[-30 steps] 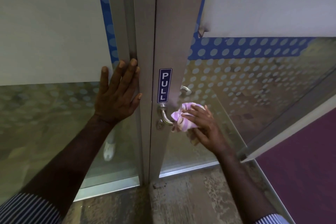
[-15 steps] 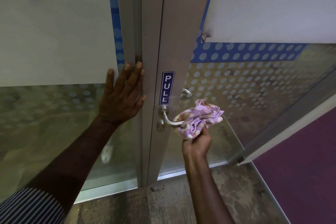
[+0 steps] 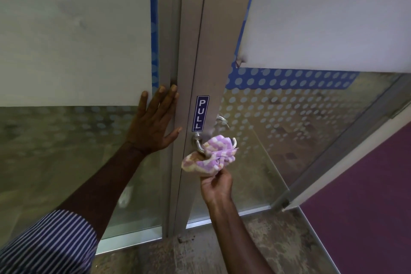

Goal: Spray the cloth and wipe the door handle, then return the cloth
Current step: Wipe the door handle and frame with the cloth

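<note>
Left hand (image 3: 153, 127) lies flat and fully open against the metal frame (image 3: 171, 51) left of the door, palm down on it, fingers (image 3: 161, 98) extended and slightly spread, thumb angled out toward the door stile (image 3: 206, 55); it grips nothing. Right hand (image 3: 216, 184) is below the door handle (image 3: 200, 143), fingers curled closed around the lower part of the cloth (image 3: 213, 155), a bunched lilac, white and pale yellow check. The upper folds of the cloth press against the handle's lever and cover most of it; only the bend near the stile and a bit of the far end show bare metal. A blue PULL sign (image 3: 200, 113) sits on the stile just above the handle. Striped sleeve (image 3: 49, 244) visible on the left forearm.
</note>
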